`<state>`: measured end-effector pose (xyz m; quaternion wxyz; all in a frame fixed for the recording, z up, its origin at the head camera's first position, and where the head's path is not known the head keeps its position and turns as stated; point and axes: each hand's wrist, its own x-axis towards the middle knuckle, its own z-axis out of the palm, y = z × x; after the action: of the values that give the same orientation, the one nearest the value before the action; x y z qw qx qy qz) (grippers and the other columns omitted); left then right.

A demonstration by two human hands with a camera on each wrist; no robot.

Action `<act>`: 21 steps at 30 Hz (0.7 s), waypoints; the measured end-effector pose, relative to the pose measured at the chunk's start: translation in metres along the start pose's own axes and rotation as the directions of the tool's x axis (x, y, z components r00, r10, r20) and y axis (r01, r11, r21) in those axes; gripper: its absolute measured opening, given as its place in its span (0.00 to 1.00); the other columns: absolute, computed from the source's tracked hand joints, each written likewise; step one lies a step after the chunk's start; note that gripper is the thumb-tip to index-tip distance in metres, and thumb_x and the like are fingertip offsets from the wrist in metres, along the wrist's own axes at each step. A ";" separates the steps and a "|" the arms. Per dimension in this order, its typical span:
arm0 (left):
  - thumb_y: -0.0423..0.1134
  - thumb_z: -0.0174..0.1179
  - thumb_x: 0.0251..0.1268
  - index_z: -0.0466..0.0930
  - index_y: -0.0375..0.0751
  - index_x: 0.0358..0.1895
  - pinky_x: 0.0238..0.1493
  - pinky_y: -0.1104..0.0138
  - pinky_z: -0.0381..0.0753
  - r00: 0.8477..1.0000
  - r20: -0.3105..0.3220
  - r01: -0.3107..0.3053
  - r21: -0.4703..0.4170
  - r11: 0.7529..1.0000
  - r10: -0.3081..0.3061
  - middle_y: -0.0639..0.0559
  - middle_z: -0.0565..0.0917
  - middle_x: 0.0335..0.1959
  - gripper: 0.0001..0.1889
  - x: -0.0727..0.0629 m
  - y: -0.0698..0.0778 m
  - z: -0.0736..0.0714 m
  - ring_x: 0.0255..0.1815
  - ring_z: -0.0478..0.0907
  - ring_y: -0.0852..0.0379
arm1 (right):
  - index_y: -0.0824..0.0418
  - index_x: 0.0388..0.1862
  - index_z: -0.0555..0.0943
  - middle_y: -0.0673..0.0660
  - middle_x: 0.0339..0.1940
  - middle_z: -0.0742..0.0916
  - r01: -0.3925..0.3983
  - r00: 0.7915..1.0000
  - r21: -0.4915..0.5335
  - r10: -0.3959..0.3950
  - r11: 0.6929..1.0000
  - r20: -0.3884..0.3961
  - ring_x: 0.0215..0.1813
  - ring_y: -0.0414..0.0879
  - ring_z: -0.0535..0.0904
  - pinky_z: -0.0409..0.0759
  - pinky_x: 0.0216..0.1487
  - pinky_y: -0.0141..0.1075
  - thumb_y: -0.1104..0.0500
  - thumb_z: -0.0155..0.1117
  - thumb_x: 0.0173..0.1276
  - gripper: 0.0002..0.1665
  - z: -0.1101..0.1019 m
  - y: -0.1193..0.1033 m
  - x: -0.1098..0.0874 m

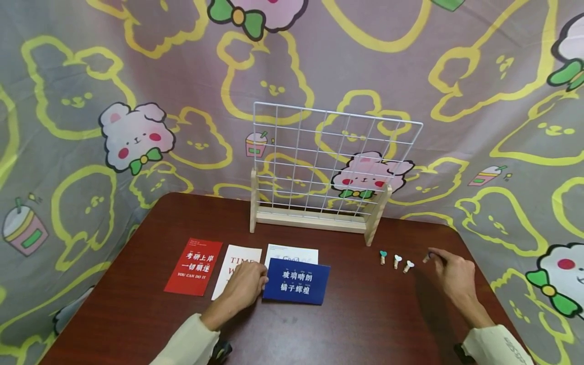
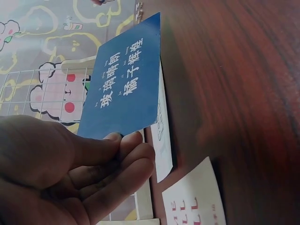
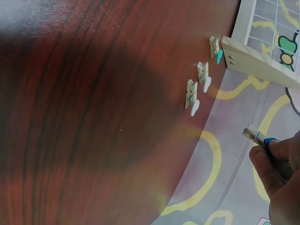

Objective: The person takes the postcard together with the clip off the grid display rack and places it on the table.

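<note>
Between thumb and fingers, my left hand (image 1: 244, 286) pinches a blue card (image 1: 296, 282) with white Chinese characters by its left end. The card is lifted above the table and partly covers a white card (image 1: 292, 252). My right hand (image 1: 453, 276) holds a small wooden clothespin (image 3: 255, 135) with a blue piece on it, raised at the table's right side. Three more clothespins lie to the left of that hand: one with a teal heart (image 1: 383, 254), one with a white heart (image 1: 398, 259), and another white-heart clothespin (image 1: 408, 264).
A white wire grid (image 1: 335, 162) stands in a wooden base (image 1: 315, 222) at the back of the brown table (image 1: 365, 324). On the left lie a red card (image 1: 193, 266) and a white card with red lettering (image 1: 228, 258), partly behind my left hand. A patterned curtain (image 1: 182, 76) hangs behind.
</note>
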<state>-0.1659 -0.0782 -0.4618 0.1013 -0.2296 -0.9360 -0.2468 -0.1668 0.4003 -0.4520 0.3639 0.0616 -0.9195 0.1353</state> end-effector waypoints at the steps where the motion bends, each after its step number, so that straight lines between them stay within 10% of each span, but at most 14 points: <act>1: 0.28 0.65 0.56 0.71 0.47 0.13 0.21 0.70 0.66 1.000 0.006 0.005 -0.005 1.000 -0.005 0.61 0.73 0.10 0.19 -0.001 0.000 0.000 0.16 0.68 0.65 | 0.71 0.34 0.86 0.67 0.24 0.88 -0.004 1.000 -0.003 0.004 1.000 0.005 0.16 0.30 0.58 0.57 0.19 0.34 0.77 0.67 0.54 0.08 0.000 0.000 -0.001; 9: 0.28 0.65 0.58 0.71 0.47 0.13 0.20 0.72 0.67 0.999 0.035 0.038 -0.023 0.999 -0.038 0.62 0.73 0.11 0.19 -0.009 -0.004 0.005 0.16 0.68 0.66 | 0.70 0.33 0.87 0.66 0.24 0.88 -0.006 1.000 -0.012 0.006 1.000 0.011 0.17 0.29 0.64 0.64 0.18 0.39 0.77 0.68 0.53 0.08 0.000 0.003 -0.006; 16: 0.27 0.64 0.58 0.71 0.46 0.13 0.19 0.72 0.65 0.995 0.060 0.080 -0.055 0.995 -0.076 0.62 0.73 0.10 0.19 -0.013 -0.004 0.005 0.15 0.67 0.67 | 0.71 0.33 0.86 0.69 0.26 0.88 -0.039 0.999 -0.001 0.039 0.999 0.025 0.16 0.54 0.78 0.69 0.19 0.49 0.77 0.66 0.54 0.09 0.002 0.005 -0.010; 21: 0.23 0.61 0.55 0.70 0.47 0.12 0.18 0.73 0.64 0.993 0.078 0.093 -0.061 0.994 -0.088 0.62 0.73 0.10 0.19 -0.016 -0.003 0.004 0.14 0.66 0.68 | 0.70 0.33 0.86 0.68 0.26 0.88 -0.062 0.997 -0.009 0.062 0.998 0.042 0.16 0.43 0.70 0.65 0.20 0.43 0.76 0.66 0.54 0.08 0.003 0.006 -0.014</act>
<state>-0.1538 -0.0848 -0.4717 0.0472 -0.1991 -0.9402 -0.2723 -0.1599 0.4055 -0.4656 0.3403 0.0343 -0.9289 0.1417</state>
